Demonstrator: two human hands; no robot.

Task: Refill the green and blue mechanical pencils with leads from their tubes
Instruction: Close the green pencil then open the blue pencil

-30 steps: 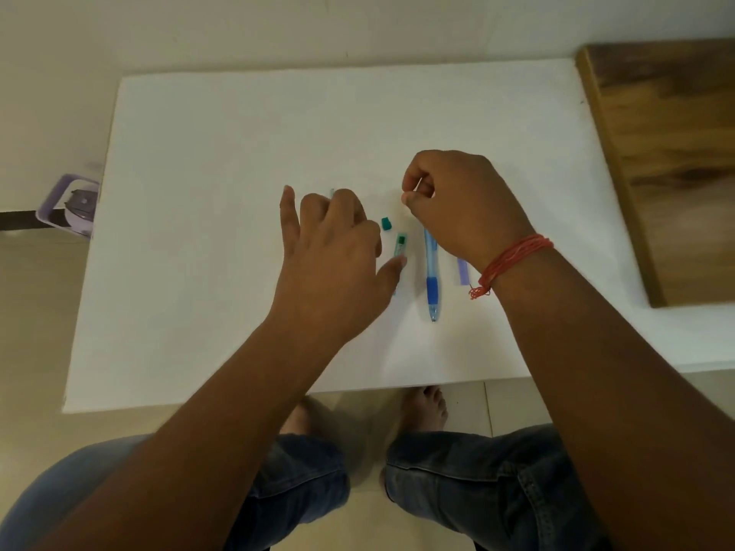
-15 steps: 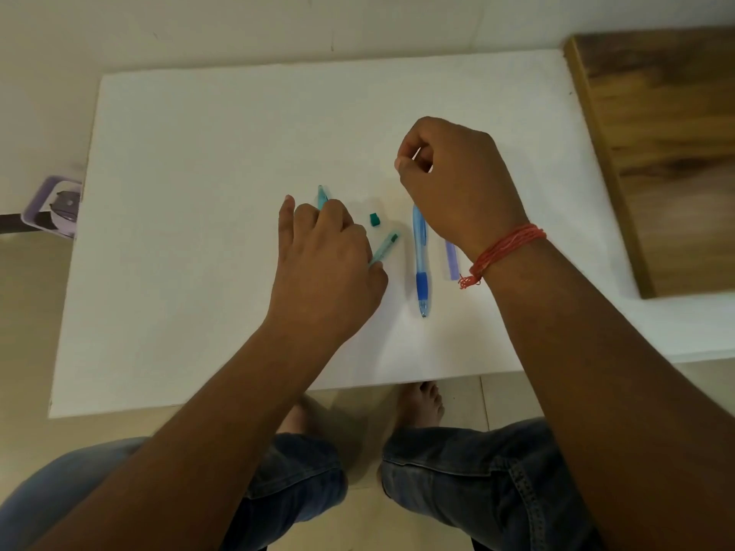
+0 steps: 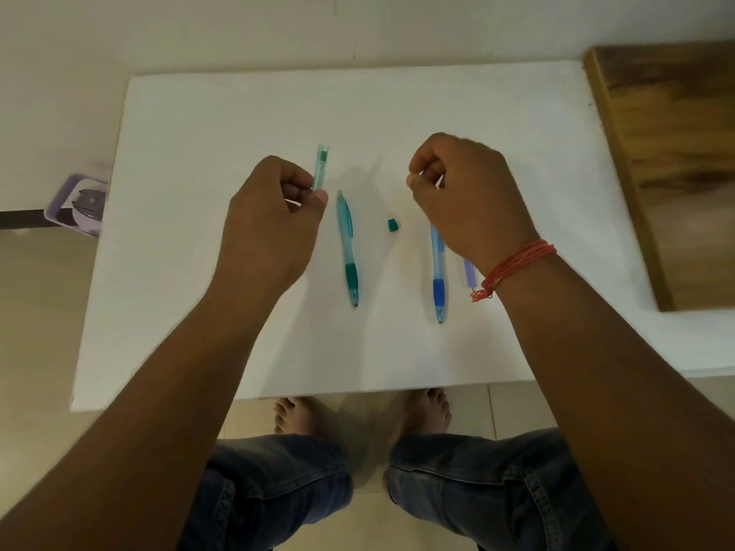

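Note:
My left hand (image 3: pixel 270 216) pinches the lower end of the clear green lead tube (image 3: pixel 321 169), which points away from me above the white board (image 3: pixel 199 312). The green mechanical pencil (image 3: pixel 347 248) lies on the board just right of that hand, tip toward me. A small green cap (image 3: pixel 393 225) sits between the two pencils. My right hand (image 3: pixel 465 192) is curled, thumb and forefinger pinched on a thin pale piece that looks like a lead. Beneath it lies the blue pencil (image 3: pixel 438 280), its top hidden. A purple lead tube (image 3: pixel 469 272) shows partly beside my wrist.
A wooden board (image 3: pixel 676 161) lies along the right side of the table. A purple tray (image 3: pixel 75 204) with a dark object stands off the board's left edge. My knees and bare feet show below the near edge.
My left hand has come off the green pencil and moved left and up with the green tube. The green pencil now lies uncovered. My right hand has kept its pinch.

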